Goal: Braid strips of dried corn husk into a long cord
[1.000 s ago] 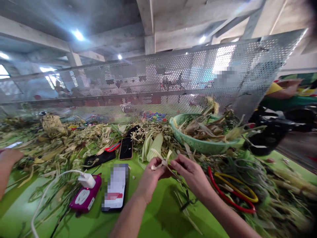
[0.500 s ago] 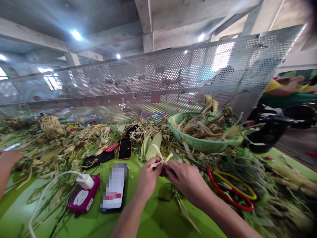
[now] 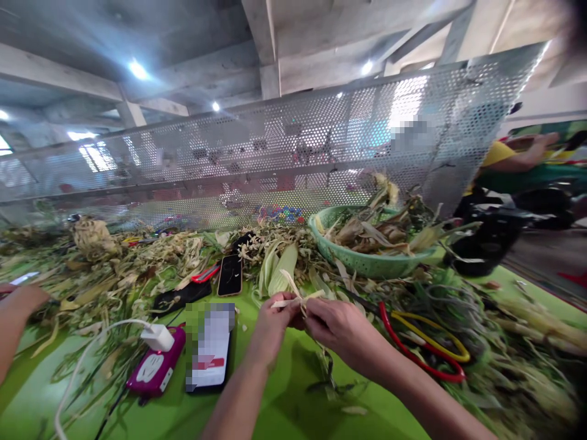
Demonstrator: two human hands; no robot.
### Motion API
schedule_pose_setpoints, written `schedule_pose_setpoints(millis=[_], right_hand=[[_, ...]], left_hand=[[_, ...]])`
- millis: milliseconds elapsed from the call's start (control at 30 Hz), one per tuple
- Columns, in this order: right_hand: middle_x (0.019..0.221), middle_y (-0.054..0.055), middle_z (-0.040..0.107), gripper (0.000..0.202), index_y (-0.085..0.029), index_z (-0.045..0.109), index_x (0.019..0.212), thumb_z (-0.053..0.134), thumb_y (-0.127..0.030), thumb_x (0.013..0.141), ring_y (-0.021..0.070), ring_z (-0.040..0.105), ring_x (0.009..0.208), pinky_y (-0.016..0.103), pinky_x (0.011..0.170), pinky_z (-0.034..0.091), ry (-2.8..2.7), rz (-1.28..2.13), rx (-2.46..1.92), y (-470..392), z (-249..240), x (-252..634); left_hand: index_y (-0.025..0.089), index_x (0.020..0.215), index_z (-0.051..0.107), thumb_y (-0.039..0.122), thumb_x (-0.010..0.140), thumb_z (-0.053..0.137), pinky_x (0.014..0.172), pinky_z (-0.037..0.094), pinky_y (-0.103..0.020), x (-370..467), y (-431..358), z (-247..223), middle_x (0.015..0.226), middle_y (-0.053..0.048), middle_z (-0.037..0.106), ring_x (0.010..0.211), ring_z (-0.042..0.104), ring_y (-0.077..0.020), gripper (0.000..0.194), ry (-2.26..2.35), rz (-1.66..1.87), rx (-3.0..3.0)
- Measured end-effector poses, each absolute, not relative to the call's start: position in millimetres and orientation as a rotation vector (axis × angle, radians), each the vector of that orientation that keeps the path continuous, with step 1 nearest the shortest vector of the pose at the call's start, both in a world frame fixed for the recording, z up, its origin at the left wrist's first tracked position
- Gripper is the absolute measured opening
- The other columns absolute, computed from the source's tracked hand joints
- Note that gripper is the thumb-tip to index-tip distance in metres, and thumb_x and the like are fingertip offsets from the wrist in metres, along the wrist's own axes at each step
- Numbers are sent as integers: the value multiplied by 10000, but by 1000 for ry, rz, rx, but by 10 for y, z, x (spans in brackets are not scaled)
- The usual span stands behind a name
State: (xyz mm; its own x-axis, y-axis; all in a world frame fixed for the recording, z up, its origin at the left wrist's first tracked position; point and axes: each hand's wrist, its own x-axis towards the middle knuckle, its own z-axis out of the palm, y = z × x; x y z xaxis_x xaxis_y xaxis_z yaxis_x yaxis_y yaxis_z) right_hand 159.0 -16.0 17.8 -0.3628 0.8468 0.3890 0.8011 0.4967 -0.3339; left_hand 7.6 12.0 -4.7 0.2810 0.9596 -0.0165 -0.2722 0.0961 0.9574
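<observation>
Gripping at least two pale husk strips (image 3: 289,281), one left hand (image 3: 274,322) and one right hand (image 3: 337,322) meet above one green table (image 3: 296,403), near centre. Far right stands one basket (image 3: 371,264); nearer lie one red loop (image 3: 383,315) and one yellow loop (image 3: 464,352).

Husk strips (image 3: 290,283), centre: matt, fibrous. Bench (image 3: 293,391), lower centre: smooth, glossy. Basket (image 3: 367,264), centre right: plastic. Partition (image 3: 183,160), upper frame: perforated metal.

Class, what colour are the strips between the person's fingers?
The strips are pale cream, in the head view.
</observation>
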Motion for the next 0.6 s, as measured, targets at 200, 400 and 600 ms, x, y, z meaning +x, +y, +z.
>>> schedule_pose_setpoints(millis=[200,400,600], right_hand=[[838,35,616,184,-192,609,859,461,-295,896,159,563,768,255,692,418,-1879,377,-1297,-50,219,1767],[735,16,591,207,-150,625,781,563,-344,821,159,554,711,258,653,434,-1661,867,-1187,41,78,1761],[640,-17,537,186,-158,562,683,645,-321,720,130,496,616,232,578,404,-1443,975,-1126,36,62,1728]], left_hand=[[149,882,607,421,759,634,630,445,-255,80,63,-21,744,-37,616,648,553,-137,300,760,995,1219],[138,968,620,423,789,600,627,410,-239,130,12,-10,757,-25,575,681,502,-130,338,754,920,1291],[130,959,605,413,801,588,615,374,-227,136,18,-32,748,0,520,659,445,-106,324,728,872,1364]])
